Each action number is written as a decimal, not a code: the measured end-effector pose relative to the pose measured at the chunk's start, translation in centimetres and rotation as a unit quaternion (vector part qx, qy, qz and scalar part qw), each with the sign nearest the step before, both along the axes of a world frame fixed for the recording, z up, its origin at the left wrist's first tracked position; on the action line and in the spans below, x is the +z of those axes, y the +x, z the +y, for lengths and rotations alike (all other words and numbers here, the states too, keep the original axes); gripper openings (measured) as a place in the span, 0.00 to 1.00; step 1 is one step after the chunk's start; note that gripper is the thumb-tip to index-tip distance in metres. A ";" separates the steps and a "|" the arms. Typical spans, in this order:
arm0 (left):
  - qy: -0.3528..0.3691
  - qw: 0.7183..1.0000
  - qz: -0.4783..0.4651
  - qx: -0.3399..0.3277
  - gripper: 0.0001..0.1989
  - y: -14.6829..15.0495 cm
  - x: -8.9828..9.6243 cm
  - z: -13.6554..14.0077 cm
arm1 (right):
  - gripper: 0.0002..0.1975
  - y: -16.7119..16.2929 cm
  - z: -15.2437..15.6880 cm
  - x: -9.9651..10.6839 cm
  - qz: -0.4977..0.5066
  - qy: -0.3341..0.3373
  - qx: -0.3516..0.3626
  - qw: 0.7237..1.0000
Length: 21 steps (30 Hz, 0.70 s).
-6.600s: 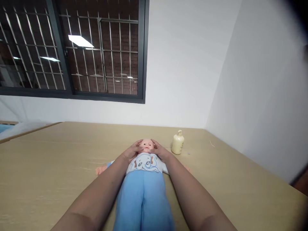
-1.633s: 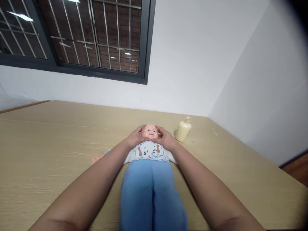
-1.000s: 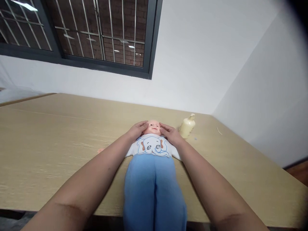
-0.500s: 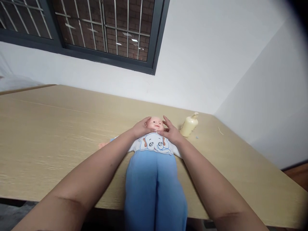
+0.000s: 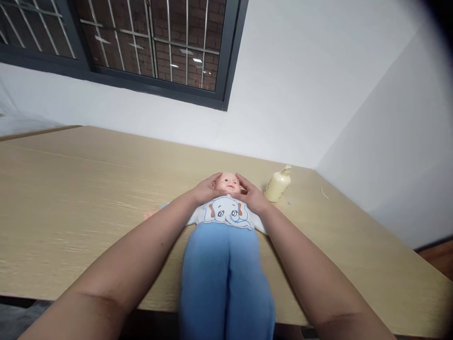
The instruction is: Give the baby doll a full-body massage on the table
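A baby doll [image 5: 226, 255] lies face up on the wooden table, in blue trousers and a white top with an elephant print. Its legs reach past the table's near edge toward me. My left hand [image 5: 208, 187] cups the left side of its head, thumb under the chin. On the other side my right hand [image 5: 249, 192] curves round the cheek, its fingertips against the head and the thumb near the chin. Between the two hands the doll's face shows.
A pale yellow pump bottle [image 5: 278, 185] stands just right of my right hand, with a small blue scrap [image 5: 289, 202] beside it. Farther right lies a thin white strip [image 5: 324, 193]. The table [image 5: 88, 198] meets a white wall below a barred window [image 5: 152, 42].
The fingers of my right hand have closed in from slightly apart to touch the doll's head. My left hand stays at its side of the head.
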<state>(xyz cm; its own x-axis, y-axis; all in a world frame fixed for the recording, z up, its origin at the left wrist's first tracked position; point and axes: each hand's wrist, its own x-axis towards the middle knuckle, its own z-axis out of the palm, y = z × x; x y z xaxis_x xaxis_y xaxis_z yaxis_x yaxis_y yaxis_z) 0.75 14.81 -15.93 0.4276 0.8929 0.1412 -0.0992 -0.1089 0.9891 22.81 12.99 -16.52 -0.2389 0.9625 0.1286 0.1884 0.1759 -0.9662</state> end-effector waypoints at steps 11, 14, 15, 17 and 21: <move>-0.111 0.987 -0.115 -0.021 0.35 -0.3 -0.4 0.9 | 0.38 0.6 0.8 -0.6 0.129 -0.031 0.047 0.990; -0.078 0.992 -0.100 -0.026 0.36 -0.1 -0.3 0.6 | 0.36 0.4 0.7 -0.4 0.118 -0.024 0.026 0.992; -0.062 0.995 -0.077 -0.022 0.38 -0.1 -0.2 0.5 | 0.36 0.3 0.6 -0.3 0.099 -0.011 0.017 0.995; -0.020 1.000 -0.005 0.002 0.43 0.0 -0.1 0.3 | 0.40 0.2 0.2 -0.1 0.041 0.016 0.003 0.999; 0.080 0.991 0.105 0.038 0.48 0.1 0.0 0.1 | 0.53 -0.2 -0.5 0.4 -0.051 0.049 -0.001 0.997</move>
<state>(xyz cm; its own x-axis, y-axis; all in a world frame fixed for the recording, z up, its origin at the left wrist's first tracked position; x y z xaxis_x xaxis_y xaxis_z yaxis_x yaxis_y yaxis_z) 0.87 14.95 -15.95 0.3954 0.8969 0.1983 0.1209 -0.2648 0.9567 22.58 12.45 -16.15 -0.2534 0.9469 0.1979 0.2859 0.2687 -0.9198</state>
